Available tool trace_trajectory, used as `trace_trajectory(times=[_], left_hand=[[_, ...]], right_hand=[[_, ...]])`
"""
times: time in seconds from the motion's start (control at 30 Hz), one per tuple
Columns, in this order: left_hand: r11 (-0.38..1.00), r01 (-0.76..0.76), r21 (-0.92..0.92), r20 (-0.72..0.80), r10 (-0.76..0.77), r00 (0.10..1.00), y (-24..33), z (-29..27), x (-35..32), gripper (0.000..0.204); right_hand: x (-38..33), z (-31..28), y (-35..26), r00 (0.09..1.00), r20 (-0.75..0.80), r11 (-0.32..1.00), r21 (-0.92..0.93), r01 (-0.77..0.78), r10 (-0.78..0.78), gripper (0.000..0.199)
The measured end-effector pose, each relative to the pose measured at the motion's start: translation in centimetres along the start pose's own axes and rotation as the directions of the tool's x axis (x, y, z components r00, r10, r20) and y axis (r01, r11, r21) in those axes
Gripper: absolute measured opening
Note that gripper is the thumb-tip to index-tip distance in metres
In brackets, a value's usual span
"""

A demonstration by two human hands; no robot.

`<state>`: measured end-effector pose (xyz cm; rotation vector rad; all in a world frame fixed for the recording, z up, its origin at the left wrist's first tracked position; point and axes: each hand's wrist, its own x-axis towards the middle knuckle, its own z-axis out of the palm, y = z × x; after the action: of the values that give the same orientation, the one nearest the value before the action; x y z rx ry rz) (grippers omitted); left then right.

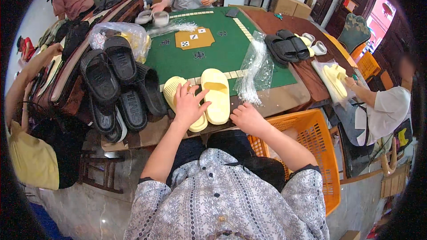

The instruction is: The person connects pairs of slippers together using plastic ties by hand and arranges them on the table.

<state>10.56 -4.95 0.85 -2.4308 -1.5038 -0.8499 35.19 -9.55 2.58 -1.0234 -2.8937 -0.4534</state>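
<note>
Two pale yellow slippers lie side by side in front of me on the table's near edge. My left hand (191,104) rests with spread fingers over the left slipper (174,86), its fingertips reaching toward the right slipper (216,102). Close to that slipper's right edge, my right hand (250,118) is closed with curled fingers; whatever it may hold is hidden. Just beyond it lies a bundle of thin white ties (253,69) in clear plastic. To the left is a heap of black slippers (120,60).
An orange plastic crate (307,140) stands below my right forearm. The green-topped table (164,64) also bears black slippers (287,46) and a phone (231,13). People work across and on both sides; the one at right handles yellow slippers (334,80).
</note>
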Motion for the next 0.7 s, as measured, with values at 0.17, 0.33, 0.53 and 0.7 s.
trace_trajectory(times=[0.17,0.33,0.53,0.7], left_hand=[[1.0,0.006,-0.008,-0.007,-0.006,1.0,0.0,0.8,-0.8,0.034],[0.999,-0.042,0.008,-0.016,0.042,0.999,0.5,0.8,-0.9,0.035],[1.0,-0.009,-0.022,0.032,0.009,0.999,0.7,1.9,-1.6,0.035],[1.0,-0.003,-0.013,0.027,0.003,1.0,1.1,1.3,-1.6,0.035]], right_hand=[[-1.6,0.9,-1.2,0.988,-0.153,0.998,0.053,-0.027,0.035,0.012],[-3.7,1.2,-2.4,0.908,-0.419,0.971,0.212,0.113,-0.014,0.016],[-6.9,-8.6,-5.1,0.816,-0.575,0.654,0.638,0.406,0.053,0.009],[-9.3,-17.9,-2.0,0.504,-0.862,-0.13,0.507,0.852,-0.057,0.016]])
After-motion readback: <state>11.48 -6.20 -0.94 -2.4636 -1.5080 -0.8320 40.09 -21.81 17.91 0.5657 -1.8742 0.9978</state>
